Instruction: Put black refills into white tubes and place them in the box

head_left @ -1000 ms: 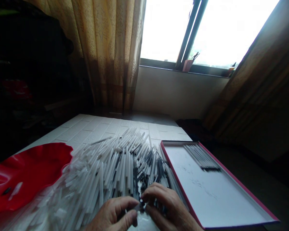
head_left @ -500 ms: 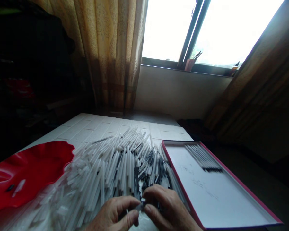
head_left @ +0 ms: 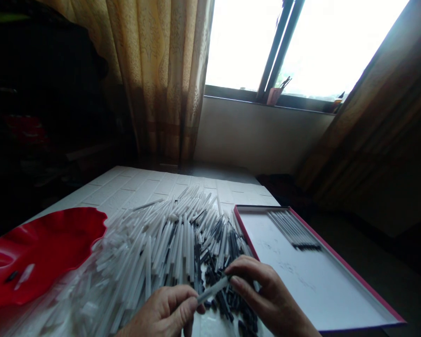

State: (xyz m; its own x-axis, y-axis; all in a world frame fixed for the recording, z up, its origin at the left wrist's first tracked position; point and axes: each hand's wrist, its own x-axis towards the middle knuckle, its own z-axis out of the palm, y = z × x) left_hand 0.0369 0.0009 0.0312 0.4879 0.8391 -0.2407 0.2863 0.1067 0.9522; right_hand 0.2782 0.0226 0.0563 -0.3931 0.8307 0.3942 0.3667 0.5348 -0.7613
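Between my two hands is a translucent white pen barrel (head_left: 213, 289), tilted with its right end higher. My left hand (head_left: 166, 309) pinches its lower left end between thumb and fingers. My right hand (head_left: 266, 292) grips the other end with thumb and forefinger, where something small and dark shows at the fingertips. Below and beyond my hands spreads a big heap of loose translucent pen barrels (head_left: 175, 248). Small black pen parts (head_left: 224, 304) lie under my right hand, with dark slim rods among the barrels behind it.
To the right, a shallow red-edged box lid (head_left: 301, 295) holds a row of pens with dark ends (head_left: 294, 229). At the left lies a red scalloped tray (head_left: 63, 238) with a small black and a clear piece in it. Behind the white brick-patterned table (head_left: 143, 180) are curtains and a window.
My hands have moved apart and my right hand has shifted right and up. More of the pen barrel now shows between them. The black parts below have come into view.
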